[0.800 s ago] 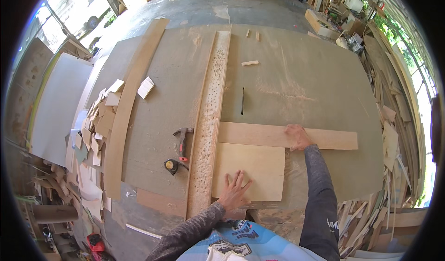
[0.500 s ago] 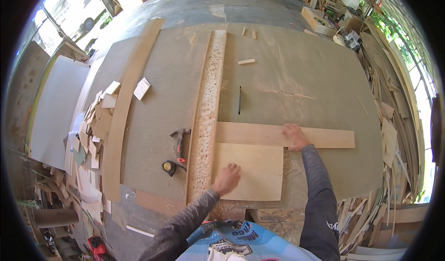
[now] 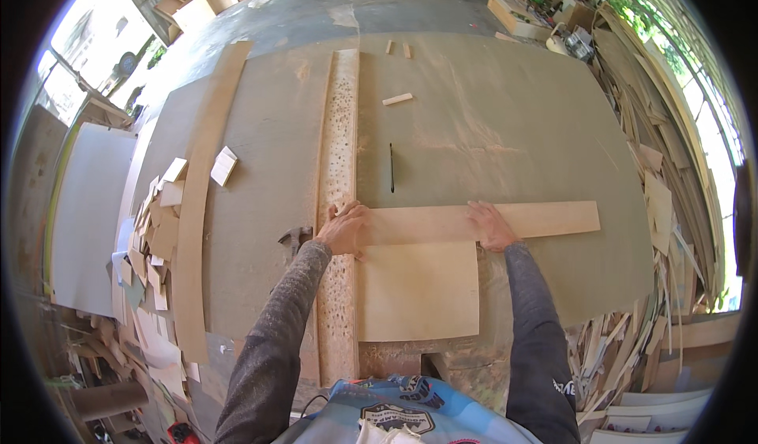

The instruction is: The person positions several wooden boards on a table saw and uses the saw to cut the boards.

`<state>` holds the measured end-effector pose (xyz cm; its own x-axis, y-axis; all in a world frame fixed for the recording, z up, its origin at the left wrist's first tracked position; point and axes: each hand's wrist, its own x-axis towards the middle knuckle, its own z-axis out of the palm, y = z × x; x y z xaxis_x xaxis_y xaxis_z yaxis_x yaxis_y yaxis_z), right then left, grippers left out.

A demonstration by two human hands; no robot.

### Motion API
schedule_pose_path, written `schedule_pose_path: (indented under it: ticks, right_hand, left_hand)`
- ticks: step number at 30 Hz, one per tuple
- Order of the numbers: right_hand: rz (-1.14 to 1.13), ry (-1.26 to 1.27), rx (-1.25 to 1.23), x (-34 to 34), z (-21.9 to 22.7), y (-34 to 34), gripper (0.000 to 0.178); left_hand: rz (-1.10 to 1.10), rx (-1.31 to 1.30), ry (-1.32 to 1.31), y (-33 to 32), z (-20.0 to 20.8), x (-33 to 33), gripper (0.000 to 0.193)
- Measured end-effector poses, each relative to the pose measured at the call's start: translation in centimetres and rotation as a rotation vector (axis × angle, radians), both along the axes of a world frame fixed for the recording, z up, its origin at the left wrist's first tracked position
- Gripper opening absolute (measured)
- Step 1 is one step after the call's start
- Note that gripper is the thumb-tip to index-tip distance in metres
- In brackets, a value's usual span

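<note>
A pale wooden strip [image 3: 545, 219] lies crosswise on the table, along the far edge of a squarish plywood panel [image 3: 418, 294]. At its left end my left hand [image 3: 341, 229] grips across the width, fingers at the far edge and thumb at the near one. My right hand [image 3: 489, 227] holds the strip near its middle, just past the panel's right corner. A long narrow board [image 3: 339, 136] with a speckled, pitted face runs lengthwise, meeting the strip and panel at their left ends. Beside it the hammer [image 3: 295, 237] shows only its head; my left forearm hides the rest.
On the table [image 3: 505, 152] lie a black pencil-like stick [image 3: 392, 168], several small wood bits [image 3: 398, 99] and a pale block [image 3: 224, 165]. A long plank [image 3: 207, 176] stretches along the left, beside heaped offcuts [image 3: 162, 235]. Stacked boards [image 3: 671, 144] line the right.
My left hand has moved from above the panel up to the strip's left end and taken hold. My right hand stays on the strip. The tape measure is now hidden by my arm.
</note>
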<state>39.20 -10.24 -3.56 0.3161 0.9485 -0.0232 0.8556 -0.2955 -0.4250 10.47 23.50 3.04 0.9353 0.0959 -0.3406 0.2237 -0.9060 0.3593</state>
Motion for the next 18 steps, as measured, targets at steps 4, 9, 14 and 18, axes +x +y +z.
schedule_pose_path:
  ticks: [4, 9, 14, 18]
  right_hand:
    - [-0.313, 0.117, 0.295, -5.8, 0.3, 0.0, 0.056]
    - [-0.864, 0.142, 0.413, -15.5, -2.1, -5.4, 0.046]
    - [-0.745, 0.021, 0.381, -25.2, -0.4, -6.7, 0.045]
    - [-0.490, 0.023, 0.225, -30.9, 1.0, -5.8, 0.056]
  left_hand:
    - [-0.007, -0.013, -0.034, 1.2, -2.3, -0.7, 0.093]
    - [0.024, -0.042, -0.088, 1.2, -4.0, -0.5, 0.090]
    - [0.000, -0.113, -0.058, 1.4, -3.2, -0.2, 0.085]
    - [-0.011, -0.122, -0.101, 1.8, -3.1, -0.2, 0.081]
